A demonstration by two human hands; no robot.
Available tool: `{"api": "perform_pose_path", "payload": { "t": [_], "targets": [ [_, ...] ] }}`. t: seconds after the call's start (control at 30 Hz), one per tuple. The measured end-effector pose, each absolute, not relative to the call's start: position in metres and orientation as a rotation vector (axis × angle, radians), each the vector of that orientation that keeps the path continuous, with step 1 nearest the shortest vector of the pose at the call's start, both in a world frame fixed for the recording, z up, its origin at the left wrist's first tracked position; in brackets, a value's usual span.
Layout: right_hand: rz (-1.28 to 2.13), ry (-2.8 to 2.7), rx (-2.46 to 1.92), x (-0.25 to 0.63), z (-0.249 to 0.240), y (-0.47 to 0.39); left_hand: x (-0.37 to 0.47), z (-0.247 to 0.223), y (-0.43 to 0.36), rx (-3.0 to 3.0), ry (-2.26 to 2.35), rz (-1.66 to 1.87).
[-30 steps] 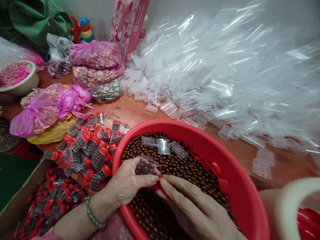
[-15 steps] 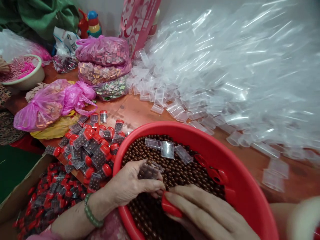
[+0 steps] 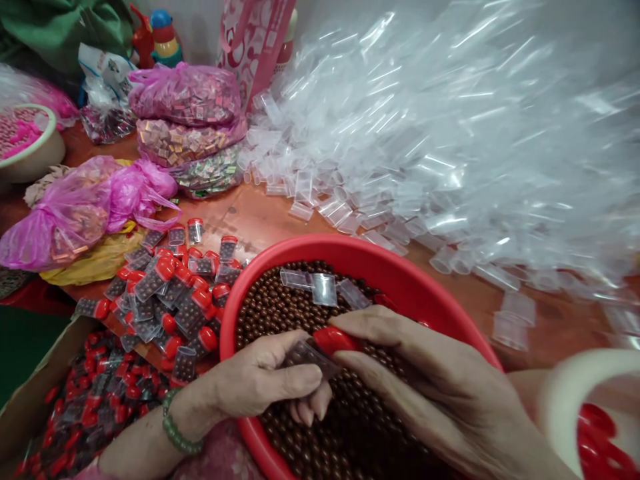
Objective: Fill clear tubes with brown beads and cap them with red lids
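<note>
My left hand (image 3: 265,380) is closed around a small clear plastic container (image 3: 320,360) with dark brown balls in it. My right hand (image 3: 430,373) pinches a red cap (image 3: 336,340) between thumb and fingers, at the container's open end. Whether the cap is seated cannot be made out. Both hands are over a red basin (image 3: 345,245) of glossy brown balls (image 3: 267,307). A few unfilled clear containers (image 3: 325,291) lie on the balls, and the right hand partly hides red caps at the basin's far side.
Filled, red-capped containers (image 3: 155,287) are heaped left of the basin; more fill a cardboard box (image 3: 60,360) below. A large pile of clear containers (image 3: 400,153) spreads behind. Pink bags (image 3: 185,100) stand at back left. A white tub (image 3: 560,400) with red caps stands at right.
My right hand has raised the red cap from below the container to its open end. The left hand has tilted the container toward the cap. The view has shifted right.
</note>
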State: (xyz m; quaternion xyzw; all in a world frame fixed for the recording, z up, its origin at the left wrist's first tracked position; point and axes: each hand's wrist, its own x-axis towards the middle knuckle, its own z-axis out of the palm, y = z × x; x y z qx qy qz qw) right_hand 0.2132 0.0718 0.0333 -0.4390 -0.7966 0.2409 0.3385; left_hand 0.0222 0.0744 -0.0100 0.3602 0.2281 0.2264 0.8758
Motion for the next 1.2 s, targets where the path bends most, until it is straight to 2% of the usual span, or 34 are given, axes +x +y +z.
{"api": "perform_pose_path", "payload": {
  "t": [0.33, 0.57, 0.9, 1.07, 1.2],
  "targets": [
    [0.399, -2.128, -1.247, 0.234, 0.033, 0.065, 0.022, -0.009, 0.077, 0.737, 0.531, 0.466],
    [0.532, -1.947, -1.331, 0.206, 0.032, 0.059, 0.024, -0.002, 0.078, 0.812, 0.614, 0.466],
    [0.301, -2.219, -1.297, 0.234, 0.041, 0.063, 0.027, 0.000, 0.078, 0.795, 0.690, 0.563],
    [0.405, -2.108, -1.303, 0.217, 0.043, 0.065, 0.027, 0.001, 0.078, 0.797, 0.700, 0.535],
    [0.451, -2.222, -1.220, 0.214, 0.043, 0.071, 0.027, 0.000, 0.077, 0.809, 0.719, 0.519]
  ]
}}
